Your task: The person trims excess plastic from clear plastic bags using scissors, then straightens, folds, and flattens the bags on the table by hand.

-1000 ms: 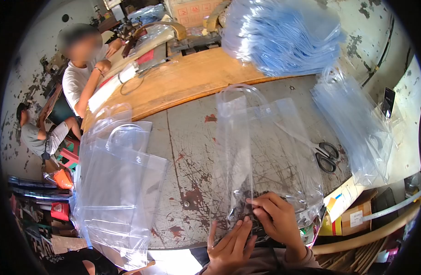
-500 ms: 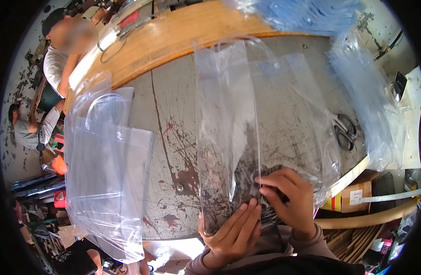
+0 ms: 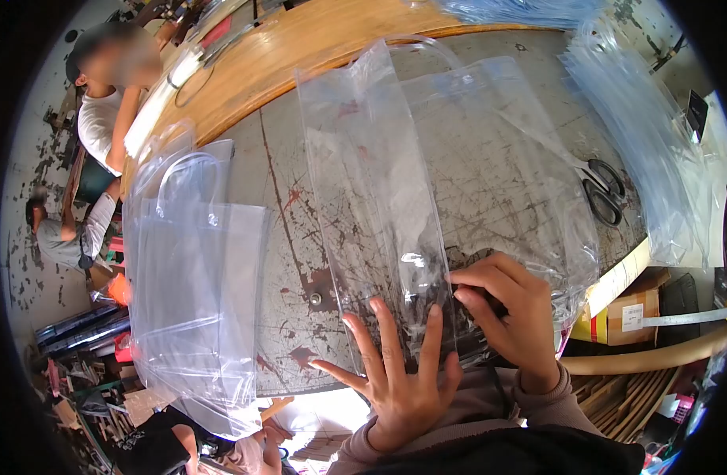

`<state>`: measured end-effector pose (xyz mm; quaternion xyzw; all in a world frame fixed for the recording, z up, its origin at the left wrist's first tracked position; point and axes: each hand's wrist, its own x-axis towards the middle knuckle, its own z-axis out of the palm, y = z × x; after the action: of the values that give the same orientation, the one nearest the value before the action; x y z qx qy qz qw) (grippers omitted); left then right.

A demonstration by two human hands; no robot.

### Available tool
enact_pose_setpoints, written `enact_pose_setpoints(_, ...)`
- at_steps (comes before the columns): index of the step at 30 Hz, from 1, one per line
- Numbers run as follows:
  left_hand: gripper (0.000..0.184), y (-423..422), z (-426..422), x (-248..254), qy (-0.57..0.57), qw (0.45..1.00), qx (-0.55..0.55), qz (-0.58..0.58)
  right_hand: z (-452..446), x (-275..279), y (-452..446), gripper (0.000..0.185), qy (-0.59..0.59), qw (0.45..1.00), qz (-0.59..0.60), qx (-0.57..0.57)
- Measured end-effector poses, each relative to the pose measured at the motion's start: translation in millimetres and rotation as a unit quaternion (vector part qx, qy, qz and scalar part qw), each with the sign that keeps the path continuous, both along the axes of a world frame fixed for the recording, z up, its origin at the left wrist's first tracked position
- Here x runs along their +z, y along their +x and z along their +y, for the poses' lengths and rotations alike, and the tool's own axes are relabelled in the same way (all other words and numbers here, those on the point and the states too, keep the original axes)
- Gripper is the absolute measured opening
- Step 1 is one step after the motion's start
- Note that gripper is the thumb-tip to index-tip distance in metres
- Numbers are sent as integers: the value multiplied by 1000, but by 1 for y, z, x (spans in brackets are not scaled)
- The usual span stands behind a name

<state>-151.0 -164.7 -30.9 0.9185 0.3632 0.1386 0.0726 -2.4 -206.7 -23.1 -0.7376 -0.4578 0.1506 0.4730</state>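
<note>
A clear plastic bag (image 3: 379, 182) with a looped handle lies on the scratched grey table (image 3: 288, 237), its side panel opened out on the left. My left hand (image 3: 403, 372) rests on the lower end of that panel, palm down with the fingers spread. At the panel's lower right edge, my right hand (image 3: 510, 317) pinches the plastic between thumb and index finger. Black-handled scissors (image 3: 605, 192) lie to the right, their blades partly under or beside the clear film.
Stacked clear bags (image 3: 193, 293) lie at the left, bluish ones (image 3: 640, 150) at the right. A wooden board (image 3: 300, 47) runs along the far edge. One person (image 3: 102, 119) sits at the upper left, another (image 3: 62, 237) beyond; others show partly at the lower left.
My left hand has spread its fingers, which were close together before. The side panel has swung out to the left and flattened. The view has tilted down since the first frame.
</note>
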Motion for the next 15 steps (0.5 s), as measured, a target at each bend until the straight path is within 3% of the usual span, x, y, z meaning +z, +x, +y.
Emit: enact_pose_setpoints(15, 54, 0, 0, -5, 31, 999, 4, 43, -1, -5, -3, 15, 30, 999, -6, -12)
